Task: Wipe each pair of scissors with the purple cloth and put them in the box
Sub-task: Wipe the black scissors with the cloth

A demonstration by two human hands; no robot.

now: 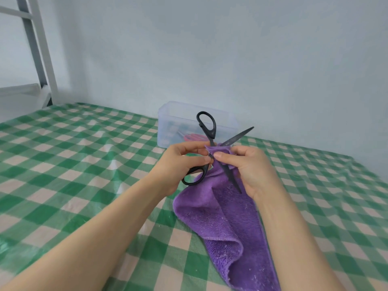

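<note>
Centrally, one pair of black scissors (212, 133) is held above the table, its blades spread in an X, with plastic oval handle loops and dull dark blades. The left hand (184, 164) curls its fingers round the lower loop. The right hand (252, 171) pinches one purple terry cloth (220, 217) about the pivot, hiding it; the cloth trails in soft folds toward the lower right. Behind them stands one translucent plastic box (168, 131), partly screened by the scissors, holding one visible red-handled pair (194, 137). A glossy green-and-white checked tablecloth (84, 154) covers the table, and a white metal frame (42, 49) stands at upper left.
</note>
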